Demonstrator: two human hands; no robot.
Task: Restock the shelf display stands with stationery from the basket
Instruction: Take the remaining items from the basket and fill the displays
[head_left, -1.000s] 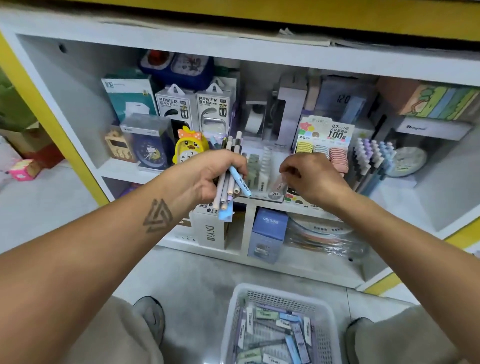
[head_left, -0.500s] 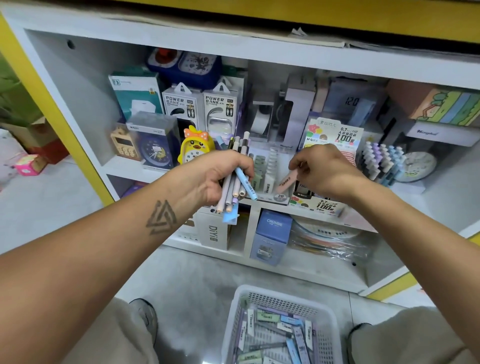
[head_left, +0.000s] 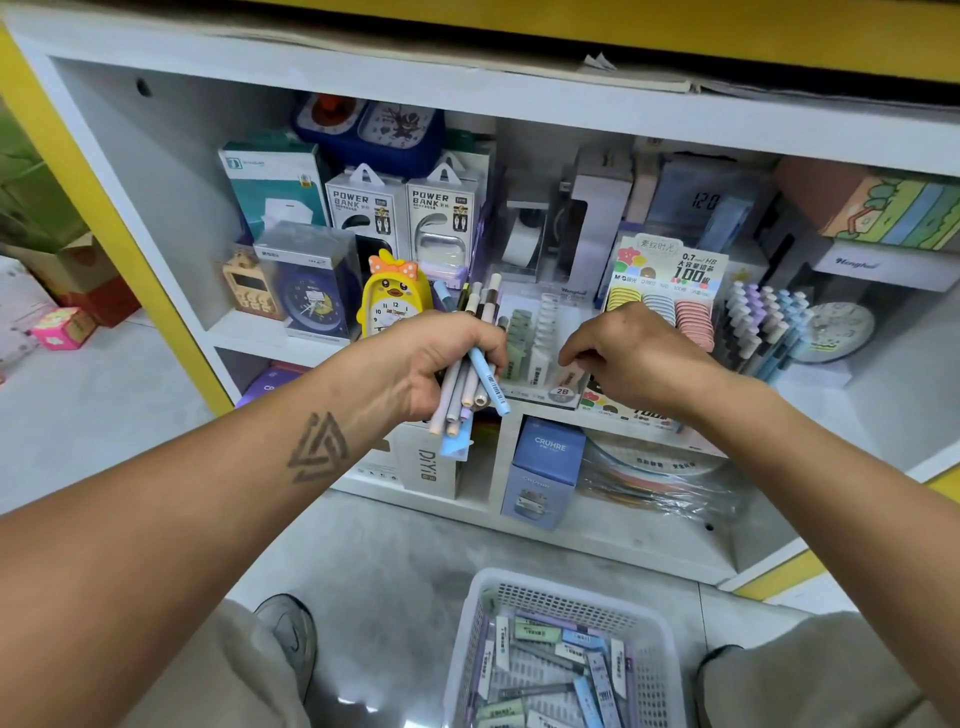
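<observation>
From the head camera, looking down at a white shelf unit (head_left: 363, 78) with yellow edging, the left hand (head_left: 441, 364) is closed in a grip round a bundle of pens (head_left: 475, 374) in pale pink, grey, lilac and blue, held in front of the middle shelf with their ends sticking out above and below the fist. Just right of it, the right hand (head_left: 634, 358) has its fingers curled down, pinching a small pale pink pack (head_left: 570, 375) at the clear display stand (head_left: 540, 358), which holds rows of green and white lead-refill packs and bears a "2B" label on its front. Behind that hand stands a carded display of round refill cases (head_left: 670, 280) in yellow, blue and pink, and farther right a stand of capped pens (head_left: 763, 327). Left of the pens in the fist sit a yellow duck alarm clock (head_left: 396, 296) and, behind it, two power bank boxes (head_left: 405, 213). On the near floor, between the person's knees, a white plastic basket (head_left: 566, 597) holds more slim stationery packs (head_left: 561, 670) in green, blue, lilac and white.
</observation>
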